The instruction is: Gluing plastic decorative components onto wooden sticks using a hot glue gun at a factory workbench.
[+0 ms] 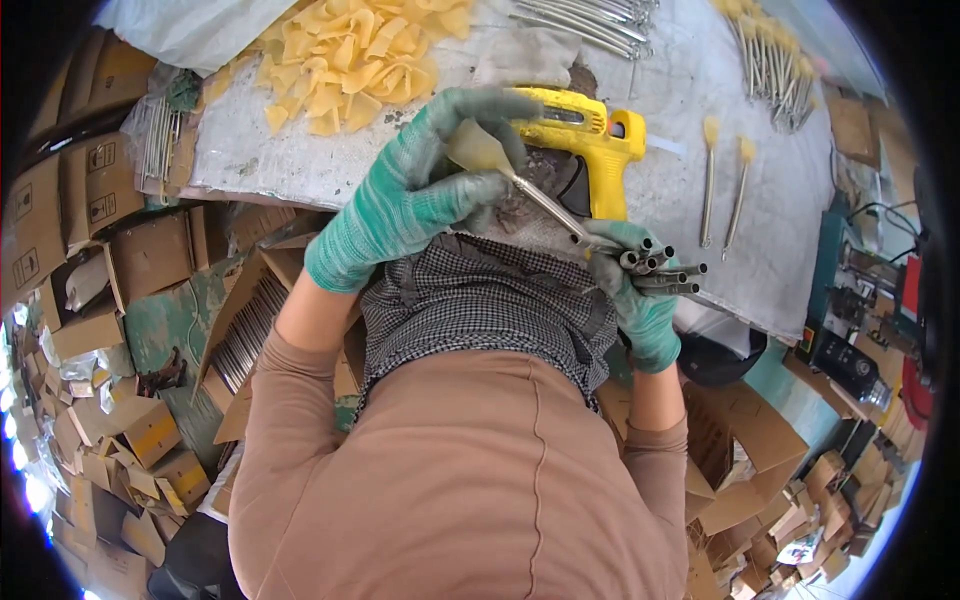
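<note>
Both my hands wear green-and-white knit gloves. My left hand point(410, 185) curls its thumb and fingers around the pale yellow, flexible blade of a small spatula point(545, 207). The spatula's slim metal handle slants down to the right and ends at my right hand's fingertips. A bundle of thin metal tubes point(655, 270) is gripped in my right hand point(640, 300), their hollow ends facing right. Just behind the handle, a yellow glue gun point(605, 160) lies on the table. Part of my left fingers is hidden behind the blade.
Loose yellow blades point(345, 60) are heaped at the table's back left, metal rods point(590, 22) at the back. Two finished-looking spatulas point(710, 180) lie on the right, with a pile of similar ones point(775, 65) beyond. Cardboard boxes point(735, 440) crowd the floor on both sides.
</note>
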`<state>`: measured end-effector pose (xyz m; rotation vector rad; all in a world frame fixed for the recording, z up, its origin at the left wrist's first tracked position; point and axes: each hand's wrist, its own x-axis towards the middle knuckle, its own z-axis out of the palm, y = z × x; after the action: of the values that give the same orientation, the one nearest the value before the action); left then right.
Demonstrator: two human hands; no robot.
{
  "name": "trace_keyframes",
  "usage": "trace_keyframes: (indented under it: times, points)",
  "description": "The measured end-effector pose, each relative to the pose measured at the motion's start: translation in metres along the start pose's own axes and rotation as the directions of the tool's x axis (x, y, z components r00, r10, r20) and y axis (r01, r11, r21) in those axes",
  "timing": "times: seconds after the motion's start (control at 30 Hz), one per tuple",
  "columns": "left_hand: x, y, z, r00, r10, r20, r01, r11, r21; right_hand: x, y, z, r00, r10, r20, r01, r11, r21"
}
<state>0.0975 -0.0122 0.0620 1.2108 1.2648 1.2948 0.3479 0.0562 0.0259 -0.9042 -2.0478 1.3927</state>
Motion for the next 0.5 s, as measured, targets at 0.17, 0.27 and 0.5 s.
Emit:
trace_keyframes:
  times: [0.17, 0.27, 0.5]
  points:
    - [-0.009, -0.013, -0.019, 0.929, -0.050, -0.367, 0.041, 0.999, -0.032, -0.017, 0.036, 0.005, 0.778, -0.037, -0.627, 0.072, 0.997, 0.030]
    - [-0.017, -0.033, -0.046, 0.749, 0.065, -0.659, 0.024, 0.992, 0.125, -0.019, 0.064, -0.032, 0.746, 0.093, -0.660, -0.023, 0.993, 0.114]
    - [0.020, -0.056, -0.068, 0.894, 0.445, -0.055, 0.084, -0.046, 0.995, 0.001, 0.065, -0.057, 0.624, -0.217, -0.751, 0.046, 0.969, -0.241]
